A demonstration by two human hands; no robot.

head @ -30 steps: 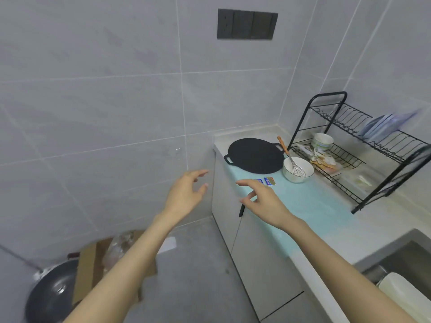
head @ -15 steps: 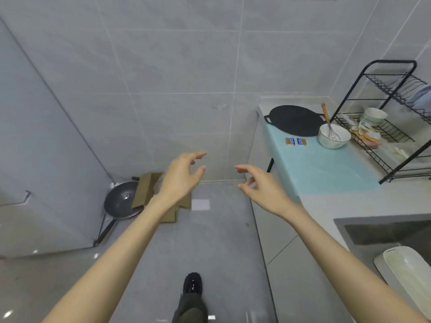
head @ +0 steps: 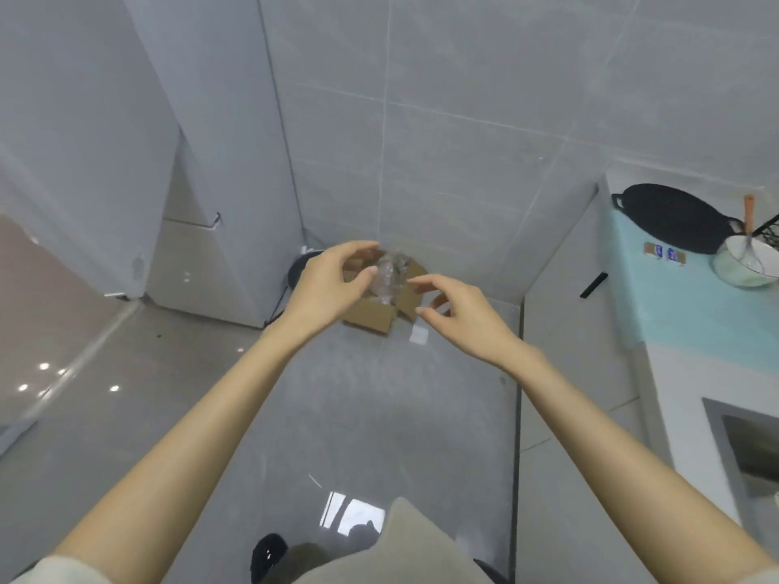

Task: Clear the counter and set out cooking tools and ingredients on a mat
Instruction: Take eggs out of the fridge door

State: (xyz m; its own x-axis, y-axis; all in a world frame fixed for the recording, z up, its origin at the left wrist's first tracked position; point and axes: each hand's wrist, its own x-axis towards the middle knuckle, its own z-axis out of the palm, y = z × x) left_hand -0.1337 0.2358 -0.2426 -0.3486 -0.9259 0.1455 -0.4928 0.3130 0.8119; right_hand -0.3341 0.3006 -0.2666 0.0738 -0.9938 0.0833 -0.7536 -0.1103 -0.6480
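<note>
Both arms reach out over the grey floor toward a cardboard box (head: pixel 375 316) by the wall. A crumpled clear plastic bag (head: pixel 390 278) sticks up from the box. My left hand (head: pixel 331 284) and my right hand (head: pixel 457 309) hover on either side of the bag, fingers loosely spread, holding nothing. At the right, a light blue mat (head: pixel 691 301) covers the counter. On it lie a flat black griddle pan (head: pixel 670 217), a white bowl (head: pixel 744 267) with a wooden-handled whisk (head: pixel 749 229), and two small packets (head: pixel 664 252).
A dark wok (head: pixel 297 269) stands on the floor behind my left hand, beside a white fridge (head: pixel 202 246). A white scrap (head: pixel 418 334) lies near the box. The sink (head: pixel 750 448) edge shows at the lower right, below the white cabinet front (head: pixel 565 314).
I have turned left and down, away from the counter. Both hands have moved from beside the counter edge to just above the floor box and its plastic bag.
</note>
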